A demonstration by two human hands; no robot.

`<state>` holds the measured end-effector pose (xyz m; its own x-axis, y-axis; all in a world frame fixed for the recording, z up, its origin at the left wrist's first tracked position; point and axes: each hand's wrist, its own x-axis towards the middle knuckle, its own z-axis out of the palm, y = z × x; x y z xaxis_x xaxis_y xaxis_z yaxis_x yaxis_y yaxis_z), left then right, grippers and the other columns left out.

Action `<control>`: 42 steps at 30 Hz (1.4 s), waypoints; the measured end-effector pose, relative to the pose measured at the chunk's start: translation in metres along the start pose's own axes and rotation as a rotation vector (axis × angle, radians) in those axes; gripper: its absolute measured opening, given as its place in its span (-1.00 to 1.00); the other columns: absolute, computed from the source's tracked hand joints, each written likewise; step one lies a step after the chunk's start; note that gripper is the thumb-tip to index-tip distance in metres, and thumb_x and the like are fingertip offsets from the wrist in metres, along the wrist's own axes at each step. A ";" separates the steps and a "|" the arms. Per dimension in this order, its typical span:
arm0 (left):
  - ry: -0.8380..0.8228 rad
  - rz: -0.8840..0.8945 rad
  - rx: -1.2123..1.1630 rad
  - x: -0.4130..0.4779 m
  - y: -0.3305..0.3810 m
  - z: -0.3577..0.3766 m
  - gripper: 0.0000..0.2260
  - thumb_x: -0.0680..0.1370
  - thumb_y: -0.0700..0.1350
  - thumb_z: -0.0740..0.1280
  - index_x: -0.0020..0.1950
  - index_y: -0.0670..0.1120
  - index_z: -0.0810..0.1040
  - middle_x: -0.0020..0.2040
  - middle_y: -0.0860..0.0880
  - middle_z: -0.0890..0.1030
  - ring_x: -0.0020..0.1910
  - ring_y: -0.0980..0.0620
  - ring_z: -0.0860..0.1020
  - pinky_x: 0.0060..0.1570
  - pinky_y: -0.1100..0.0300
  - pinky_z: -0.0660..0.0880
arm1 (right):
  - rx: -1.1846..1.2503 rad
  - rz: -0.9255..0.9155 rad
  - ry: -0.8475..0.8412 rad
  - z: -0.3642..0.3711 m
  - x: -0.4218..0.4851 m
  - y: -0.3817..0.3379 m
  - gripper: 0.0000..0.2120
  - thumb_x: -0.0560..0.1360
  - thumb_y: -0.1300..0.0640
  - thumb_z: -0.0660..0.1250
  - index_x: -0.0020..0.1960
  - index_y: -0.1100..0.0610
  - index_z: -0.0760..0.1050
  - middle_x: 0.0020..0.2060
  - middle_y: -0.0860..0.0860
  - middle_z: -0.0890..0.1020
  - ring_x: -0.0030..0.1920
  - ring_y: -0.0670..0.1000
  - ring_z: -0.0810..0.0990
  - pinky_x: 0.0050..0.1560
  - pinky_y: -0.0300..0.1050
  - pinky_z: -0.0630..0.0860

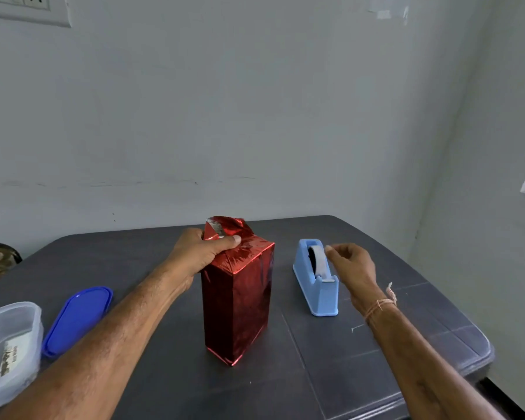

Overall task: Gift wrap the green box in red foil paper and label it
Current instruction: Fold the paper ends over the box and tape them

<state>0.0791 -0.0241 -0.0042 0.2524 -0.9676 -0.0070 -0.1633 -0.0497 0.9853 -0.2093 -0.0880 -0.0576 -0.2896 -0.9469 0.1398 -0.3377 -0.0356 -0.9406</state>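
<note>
The box [235, 301] stands upright in the middle of the dark table, fully covered in red foil paper; no green shows. At its top a loose foil flap [225, 227] sticks up. My left hand [200, 253] grips the top left of the box, thumb pressing the folded foil down. My right hand [350, 265] hovers beside the light blue tape dispenser [315, 280] to the right of the box, its fingers curled and its fingertips at the tape roll. Whether they hold tape is not visible.
A clear plastic container [9, 347] with paper inside sits at the table's left front edge, its blue lid [78, 319] lying beside it. The dark table [361, 359] ends close on the right. A wall stands just behind the table.
</note>
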 end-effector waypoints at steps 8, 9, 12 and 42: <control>0.006 -0.013 -0.001 -0.003 0.001 0.001 -0.65 0.37 -0.01 0.63 0.05 -0.16 0.69 -0.14 -0.04 0.76 -0.18 0.05 0.72 -0.24 0.24 0.52 | 0.099 0.386 -0.274 -0.007 0.014 0.029 -0.61 0.59 0.03 0.41 0.24 0.32 0.49 0.07 0.15 0.55 0.07 0.16 0.60 -0.23 -0.02 0.68; 0.008 -0.014 -0.003 -0.004 0.002 0.001 -0.66 0.38 -0.01 0.62 0.05 -0.15 0.68 -0.14 -0.04 0.76 -0.18 0.06 0.72 -0.24 0.25 0.51 | 0.103 0.402 -0.295 -0.006 0.014 0.024 -0.61 0.59 0.07 0.42 0.26 0.33 0.47 0.03 0.14 0.56 0.00 0.15 0.61 -0.28 -0.02 0.69; 0.010 -0.016 -0.001 -0.004 0.001 0.001 -0.65 0.38 -0.01 0.62 0.05 -0.15 0.68 -0.13 -0.05 0.75 -0.17 0.05 0.72 -0.23 0.24 0.53 | 0.086 0.448 -0.333 -0.005 0.017 0.015 -0.66 0.57 0.20 0.43 0.25 0.36 0.48 -0.01 0.18 0.55 -0.09 0.16 0.61 -0.35 0.04 0.69; 0.006 -0.026 -0.010 -0.007 0.004 0.001 -0.61 0.38 0.00 0.62 0.09 -0.16 0.66 -0.09 -0.08 0.74 -0.14 0.01 0.71 -0.18 0.20 0.54 | 0.543 0.322 -0.026 0.021 -0.022 0.077 -0.78 0.52 0.16 0.50 -0.08 0.33 0.58 -0.03 0.15 0.61 0.18 0.20 0.63 0.17 0.14 0.64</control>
<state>0.0757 -0.0173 -0.0008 0.2621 -0.9645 -0.0316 -0.1475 -0.0724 0.9864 -0.2104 -0.0769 -0.1400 -0.2771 -0.9442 -0.1780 0.2672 0.1022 -0.9582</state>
